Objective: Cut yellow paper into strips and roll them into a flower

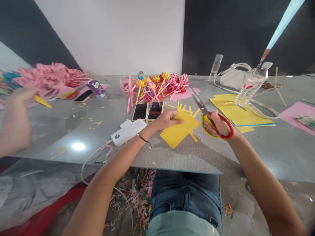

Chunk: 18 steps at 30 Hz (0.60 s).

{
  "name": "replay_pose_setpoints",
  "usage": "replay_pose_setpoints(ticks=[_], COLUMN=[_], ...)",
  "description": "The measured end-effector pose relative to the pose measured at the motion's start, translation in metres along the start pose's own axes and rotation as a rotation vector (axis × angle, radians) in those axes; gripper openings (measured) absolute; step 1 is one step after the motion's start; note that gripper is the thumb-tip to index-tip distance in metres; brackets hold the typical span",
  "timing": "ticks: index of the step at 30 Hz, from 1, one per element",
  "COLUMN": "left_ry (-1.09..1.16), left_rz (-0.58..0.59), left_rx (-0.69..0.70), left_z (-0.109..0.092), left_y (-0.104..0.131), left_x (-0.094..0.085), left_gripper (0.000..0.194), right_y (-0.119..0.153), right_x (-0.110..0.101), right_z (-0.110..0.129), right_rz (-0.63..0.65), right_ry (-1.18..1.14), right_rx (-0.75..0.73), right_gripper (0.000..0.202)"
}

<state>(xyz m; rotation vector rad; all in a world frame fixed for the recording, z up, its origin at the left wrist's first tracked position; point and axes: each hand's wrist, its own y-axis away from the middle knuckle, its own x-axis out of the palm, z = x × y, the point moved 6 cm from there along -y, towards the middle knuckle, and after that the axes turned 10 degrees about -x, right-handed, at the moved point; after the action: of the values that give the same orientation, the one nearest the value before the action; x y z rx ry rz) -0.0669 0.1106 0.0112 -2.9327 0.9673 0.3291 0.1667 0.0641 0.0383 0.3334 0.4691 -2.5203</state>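
Note:
My left hand (169,119) pinches a piece of yellow paper (179,130) by its upper left edge, thumb on top. The sheet is held over the table in front of me. Several narrow yellow paper strips (189,110) lie just behind and under it. In my right hand (218,124) is a pair of scissors (200,102) with red and yellow handles, my fingers through the loops. Their blades point up and to the left, apart from the paper, and look closed or nearly so.
Two phones (140,112) and a white power bank (128,131) with a cable lie left of the paper. Pink and yellow paper flowers (157,86) are heaped behind. Yellow sheets (228,106), a plastic bottle (253,86) and a white bag (235,78) are at right. Another person's arm (16,121) reaches in at left.

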Motion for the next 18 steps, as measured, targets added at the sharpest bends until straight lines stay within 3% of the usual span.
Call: replay_pose_setpoints(ticks=[5, 14, 18], left_ry=[-0.011, -0.327, -0.416], left_rz=[0.031, -0.078, -0.185], left_rx=[-0.026, -0.054, 0.018], left_z=[0.004, 0.007, 0.010], left_y=[-0.003, -0.005, -0.011], left_x=[0.011, 0.016, 0.011], left_gripper=[0.041, 0.046, 0.038], right_y=[0.003, -0.009, -0.006], right_x=[-0.026, 0.001, -0.025], right_z=[0.002, -0.007, -0.020], right_rz=[-0.207, -0.271, -0.459], right_ry=[0.229, 0.127, 0.249], right_rx=[-0.002, 0.011, -0.001], right_gripper=[0.058, 0.057, 0.048])
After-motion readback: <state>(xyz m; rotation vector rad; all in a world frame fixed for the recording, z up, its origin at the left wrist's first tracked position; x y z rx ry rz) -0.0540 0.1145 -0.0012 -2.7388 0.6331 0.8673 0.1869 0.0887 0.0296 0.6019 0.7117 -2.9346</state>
